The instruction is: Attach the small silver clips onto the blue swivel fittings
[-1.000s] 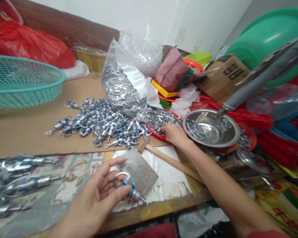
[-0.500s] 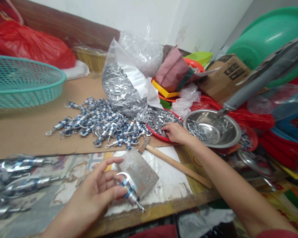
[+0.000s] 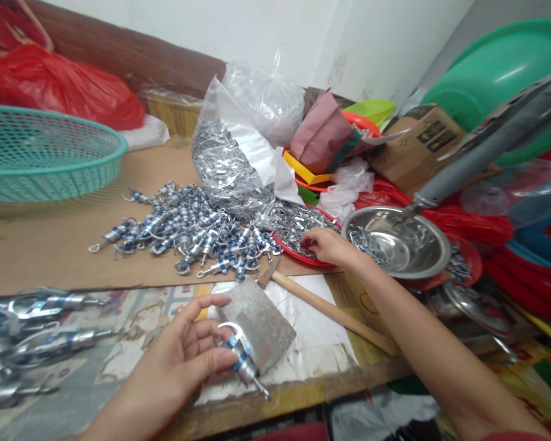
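Between the thumb and fingers of my left hand (image 3: pixel 190 349) is a small silver metal fitting (image 3: pixel 242 361) with blue bands, a curved hook and a thin stem pointing down to the right. It is held above a flat grey metal plate (image 3: pixel 269 324) on the bench. My right hand (image 3: pixel 326 245) reaches into a red tray (image 3: pixel 303 258) full of small flat metal pieces (image 3: pixel 294 220). Its fingers are bent down among the pieces, and the fingertips are partly hidden. A hammer (image 3: pixel 330 309) with a wooden handle lies between my hands.
Similar fittings are heaped on cardboard (image 3: pixel 197 233), with several more at the lower left (image 3: pixel 41 343). Beside the tray stands a steel bowl (image 3: pixel 422 263) holding thin metal pins. A grey lever handle (image 3: pixel 468 159) slants over it. A turquoise basket (image 3: pixel 50 184) is at left.
The view has shifted slightly. My right hand stays at the tray, its fingers a little more curled into the pieces; the left hand keeps its hold on the fitting.
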`<state>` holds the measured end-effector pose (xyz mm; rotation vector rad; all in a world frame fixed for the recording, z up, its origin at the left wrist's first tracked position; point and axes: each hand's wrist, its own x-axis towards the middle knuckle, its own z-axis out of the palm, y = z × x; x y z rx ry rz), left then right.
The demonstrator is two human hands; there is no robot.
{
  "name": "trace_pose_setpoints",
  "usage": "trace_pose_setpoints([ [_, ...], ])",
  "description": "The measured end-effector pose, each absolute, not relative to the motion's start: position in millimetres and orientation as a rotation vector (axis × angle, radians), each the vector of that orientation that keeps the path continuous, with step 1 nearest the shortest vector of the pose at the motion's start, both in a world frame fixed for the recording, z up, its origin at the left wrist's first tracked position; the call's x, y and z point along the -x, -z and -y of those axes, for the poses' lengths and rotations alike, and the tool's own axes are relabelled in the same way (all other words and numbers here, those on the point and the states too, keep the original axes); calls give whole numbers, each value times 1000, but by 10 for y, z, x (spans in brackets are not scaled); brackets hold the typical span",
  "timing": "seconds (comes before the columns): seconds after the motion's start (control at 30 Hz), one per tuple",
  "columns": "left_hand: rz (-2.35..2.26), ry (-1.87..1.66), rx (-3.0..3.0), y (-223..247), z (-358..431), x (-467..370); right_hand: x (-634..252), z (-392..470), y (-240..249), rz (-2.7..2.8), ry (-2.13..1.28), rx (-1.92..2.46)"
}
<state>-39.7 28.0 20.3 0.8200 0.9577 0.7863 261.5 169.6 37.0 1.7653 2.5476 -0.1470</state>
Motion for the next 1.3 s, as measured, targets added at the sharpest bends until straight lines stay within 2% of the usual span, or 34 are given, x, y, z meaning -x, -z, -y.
trace_pose_setpoints([
  [0.23,-1006,-762,-824,-178,-305,406,-2592,-1672,-335,-2743,239,-1774],
  [0.4,-979,-768,-809,-161,-293,407,-2597,-1679,-308,-2844,320,-2028],
  [0.53,-970,-767,-820,-189,-311,394,-2304,-1343,-413,-2917,500,-2244],
  [0.63,-967,-744,-816,-228,-319,391,-1930,-913,-537,-2939,916,-2161],
  [0.7,-970,-735,-819,-243,-316,393,-1707,-653,-613,-2832,1443,-2002],
  [0.77,-966,-736,-830,-245,-313,397,-1551,-478,-655,-2756,1674,-1839],
  [0.83,-949,-728,-838,-238,-313,400,-1461,-397,-644,-2837,1576,-1741],
  [1.03,-916,-726,-832,-229,-332,386,-1335,-395,-437,-3189,1007,-1678],
  [1.17,-919,-743,-846,-234,-335,381,-1358,-379,-432,-3275,1084,-1671],
  [1.23,-939,-751,-851,-240,-330,386,-1496,-383,-449,-3306,1133,-1812],
  [1.3,-961,-751,-853,-246,-324,392,-1728,-403,-428,-3243,915,-2102],
])
